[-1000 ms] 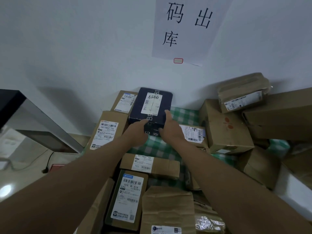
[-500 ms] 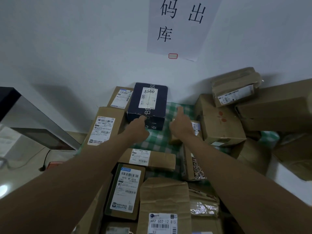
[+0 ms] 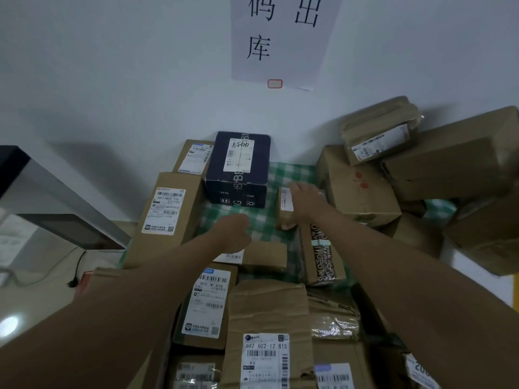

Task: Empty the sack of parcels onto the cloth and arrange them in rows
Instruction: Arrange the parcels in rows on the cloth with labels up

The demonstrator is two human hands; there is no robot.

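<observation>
One dark blue box (image 3: pixel 238 169) stands among more than a dozen brown cardboard parcels (image 3: pixel 168 214); the exact number cannot be told. One green checked cloth (image 3: pixel 292 175), one paper wall sign (image 3: pixel 280 40), two hands (image 3: pixel 306 203).

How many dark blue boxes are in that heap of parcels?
1. The dark blue box stands at the back against the wall, on the green checked cloth. All other parcels visible are brown cardboard; more could be hidden under the heap.

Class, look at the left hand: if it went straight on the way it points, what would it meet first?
Probably the dark blue box: the left hand points up the checked cloth towards it, with only bare cloth between. Depth is uncertain.
</observation>
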